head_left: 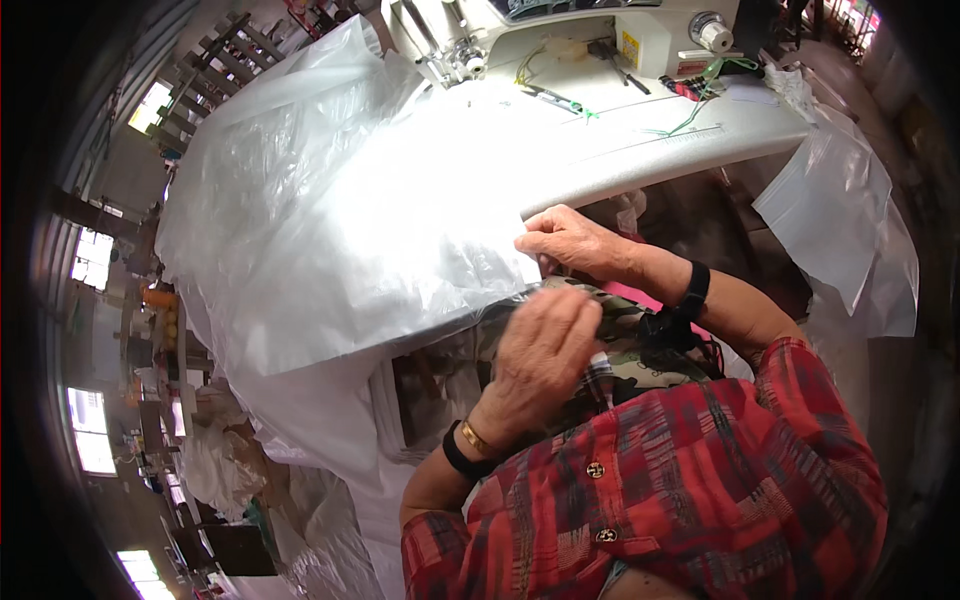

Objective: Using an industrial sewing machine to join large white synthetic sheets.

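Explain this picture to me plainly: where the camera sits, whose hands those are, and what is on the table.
The camera is worn on a person's head and looks down through a wide lens, so straight edges bend near the rim. There is only this one view. Both hands belong to the wearer, who has on a red plaid shirt. The right hand pinches the edge of a large clear plastic sheet with its fingers. The left hand rests curled on camouflage-patterned fabric in the lap; whether it grips anything is unclear. The plastic drapes over a white sewing table, where a white sewing machine stands. More plastic hangs at the right.
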Motion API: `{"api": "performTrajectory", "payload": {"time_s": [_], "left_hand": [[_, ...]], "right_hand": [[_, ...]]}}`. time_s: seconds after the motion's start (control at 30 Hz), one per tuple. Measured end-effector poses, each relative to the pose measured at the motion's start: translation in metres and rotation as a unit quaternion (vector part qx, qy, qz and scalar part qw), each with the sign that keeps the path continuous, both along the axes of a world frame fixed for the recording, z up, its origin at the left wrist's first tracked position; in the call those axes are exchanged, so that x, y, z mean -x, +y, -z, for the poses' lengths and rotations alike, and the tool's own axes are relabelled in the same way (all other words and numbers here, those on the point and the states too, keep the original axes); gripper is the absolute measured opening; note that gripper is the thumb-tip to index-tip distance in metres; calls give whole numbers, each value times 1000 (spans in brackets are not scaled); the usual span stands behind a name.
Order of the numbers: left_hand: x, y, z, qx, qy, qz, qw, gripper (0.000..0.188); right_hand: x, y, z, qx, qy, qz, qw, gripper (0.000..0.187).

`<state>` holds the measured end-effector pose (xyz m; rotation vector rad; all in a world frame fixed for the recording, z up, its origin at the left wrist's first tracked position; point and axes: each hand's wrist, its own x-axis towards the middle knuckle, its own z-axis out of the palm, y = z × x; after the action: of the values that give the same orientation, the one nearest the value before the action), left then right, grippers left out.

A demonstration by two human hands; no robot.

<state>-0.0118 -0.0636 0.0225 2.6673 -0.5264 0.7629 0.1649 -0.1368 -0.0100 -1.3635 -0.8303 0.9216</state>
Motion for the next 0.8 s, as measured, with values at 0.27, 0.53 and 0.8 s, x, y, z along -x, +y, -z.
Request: {"api": "performTrajectory", "payload": {"time_s": [0.27,0.53,0.8], "left_hand": [[-22,51,45,-52,-100,-105,988,34],[-24,57,53,-55,-119,-123,984,15],[-24,57,69,-35,-93,-124,987,10]], "right_hand": [[9,3,-5,-4,53,-12,998,28],[-25,22,-37,140,-559,-17,817,41],[-105,67,-13,6,-674,120,729,24]]}}
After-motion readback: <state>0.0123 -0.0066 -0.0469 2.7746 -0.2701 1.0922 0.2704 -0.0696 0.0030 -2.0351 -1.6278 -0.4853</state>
